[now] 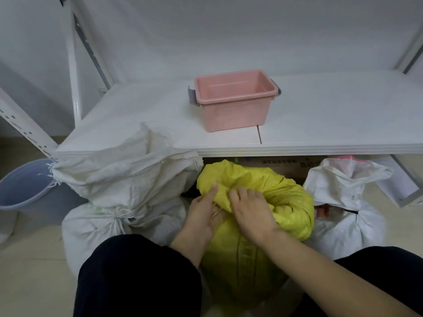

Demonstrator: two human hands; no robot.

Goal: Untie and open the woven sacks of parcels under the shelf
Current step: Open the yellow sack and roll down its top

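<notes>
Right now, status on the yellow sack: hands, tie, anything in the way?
Left hand and right hand gripping yellow sack at its neck. Neck bunched, not yet open. Tied white sack close on the left; shelf overhead.

This looks like a storeroom or parcel depot. A white metal shelf (pixel 320 115) with a slotted upright (pixel 25 131) at its left end carries a pink tub (pixel 233 99). Below its front edge stand tied white woven sacks (pixel 119 179) and a yellow sack (pixel 270 188), with a printed cardboard carton (pixel 286 165) behind.

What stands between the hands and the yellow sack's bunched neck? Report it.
Nothing visible does. The left hand and the right hand both grip the yellow sack directly at its bunched neck.
</notes>
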